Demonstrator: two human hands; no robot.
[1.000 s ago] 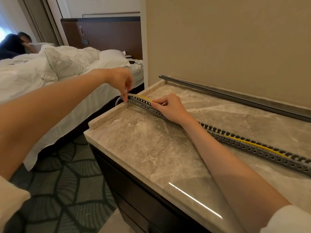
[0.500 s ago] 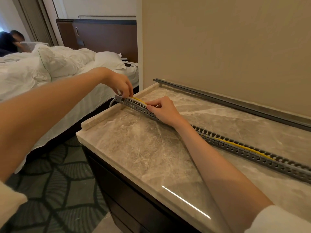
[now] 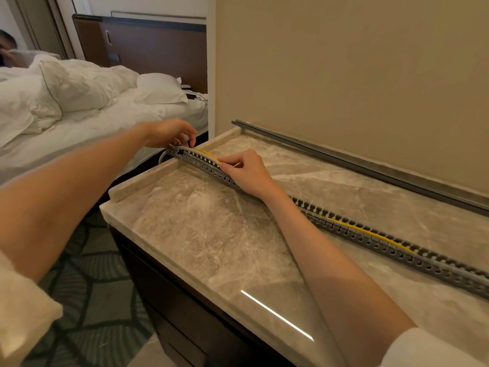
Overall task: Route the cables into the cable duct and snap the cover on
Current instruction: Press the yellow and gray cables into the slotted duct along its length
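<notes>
A long grey slotted cable duct (image 3: 375, 237) lies diagonally across the marble top, its far left end by the raised rim. A yellow cable (image 3: 370, 232) and a grey cable (image 3: 185, 149) run inside it, bulging up out of the left end. My left hand (image 3: 169, 132) pinches the cables at the duct's left end. My right hand (image 3: 247, 172) rests on the duct a little to the right, fingertips pressing the cables down. The grey duct cover (image 3: 370, 166) lies along the wall at the back.
The marble top (image 3: 211, 234) has a raised rim on its left and a beige wall behind. Below it is a dark cabinet (image 3: 185, 313). To the left stand a bed (image 3: 92, 115) with white bedding and patterned carpet (image 3: 87, 300). A person is partly visible at far left.
My left hand has lifted slightly and shifted at the duct's left end, fingers now pinching the cables. My right hand stays on the duct. The camera view has drifted a little.
</notes>
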